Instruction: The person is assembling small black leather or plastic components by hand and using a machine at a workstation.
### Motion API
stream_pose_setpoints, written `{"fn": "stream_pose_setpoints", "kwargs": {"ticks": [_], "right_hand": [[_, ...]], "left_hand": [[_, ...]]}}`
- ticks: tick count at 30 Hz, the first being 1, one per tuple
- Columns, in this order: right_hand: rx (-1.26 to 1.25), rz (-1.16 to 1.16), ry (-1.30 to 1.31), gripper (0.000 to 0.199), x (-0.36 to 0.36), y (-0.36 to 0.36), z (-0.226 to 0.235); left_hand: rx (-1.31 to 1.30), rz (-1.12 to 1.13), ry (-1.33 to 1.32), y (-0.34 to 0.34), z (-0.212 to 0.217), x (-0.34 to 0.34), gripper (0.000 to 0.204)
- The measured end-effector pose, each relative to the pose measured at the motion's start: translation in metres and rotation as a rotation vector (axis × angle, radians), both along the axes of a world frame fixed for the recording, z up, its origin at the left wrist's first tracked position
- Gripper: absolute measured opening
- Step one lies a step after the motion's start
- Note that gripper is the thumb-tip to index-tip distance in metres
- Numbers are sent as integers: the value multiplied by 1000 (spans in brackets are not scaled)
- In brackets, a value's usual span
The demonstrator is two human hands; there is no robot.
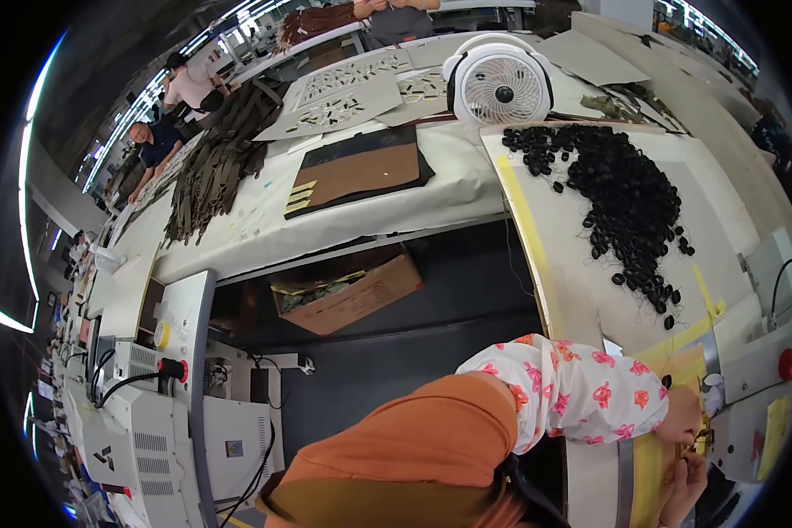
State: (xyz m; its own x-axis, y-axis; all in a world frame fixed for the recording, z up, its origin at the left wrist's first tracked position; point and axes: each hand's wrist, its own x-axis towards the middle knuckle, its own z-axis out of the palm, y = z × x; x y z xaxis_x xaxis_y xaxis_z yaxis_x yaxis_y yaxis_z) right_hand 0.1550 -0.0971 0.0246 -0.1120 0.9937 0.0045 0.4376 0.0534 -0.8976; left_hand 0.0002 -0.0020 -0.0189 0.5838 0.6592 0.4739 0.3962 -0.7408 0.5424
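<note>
My left hand (680, 416), in a white sleeve with pink and orange flowers (590, 392), is at the sewing machine's yellow-taped bed at the lower right. Its fingers curl in beside a small metal part (702, 436), and whatever lies between them is hidden. Just below it, my right hand (685, 482) has its fingertips pressed together, close to the same part. What it pinches is too small to make out. A small round black piece (667, 381) lies by my left wrist. Similar black pieces with loose threads form a big pile (629, 189) on the pale board beyond.
The machine's grey housing with a red button (787, 363) stands at the right. A white fan (503, 84) sits on the far table beside a brown-and-black panel (361, 172) and dark straps (224, 163). An open carton (352, 295) is below the table. Other people are farther back.
</note>
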Motion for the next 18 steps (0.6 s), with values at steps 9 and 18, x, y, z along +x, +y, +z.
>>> {"fn": "stream_pose_setpoints", "kwargs": {"ticks": [9,18], "right_hand": [[-63,-133,84,17,27,15,-33],[-135,-288,114,9,-1,0,-14]], "left_hand": [[-114,-304,-73,2,-6,-5,23],[-116,-302,-89,-1,1,-4,20]]}}
